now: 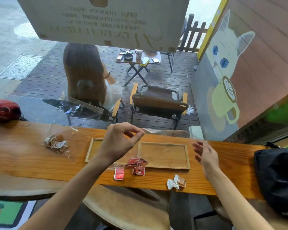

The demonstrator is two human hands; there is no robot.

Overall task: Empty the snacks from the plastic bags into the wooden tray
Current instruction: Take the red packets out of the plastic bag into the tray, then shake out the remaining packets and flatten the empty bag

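The left hand (120,143) hovers over the left half of the wooden tray (188,156), thumb and forefinger pinched, probably on the clear film trailing below it, though I cannot tell. At the tray's nine o'clock a plastic bag (56,142) holds its snacks; red packets (133,166) lie across the near rim at six o'clock. The tray's right half is bare, so little looks done; at three o'clock the right hand (205,155) hangs with fingers loosely spread, empty.

The left hand (119,143) hides the tray's (188,156) middle; the blurred right hand (206,155) shows no clear grip.
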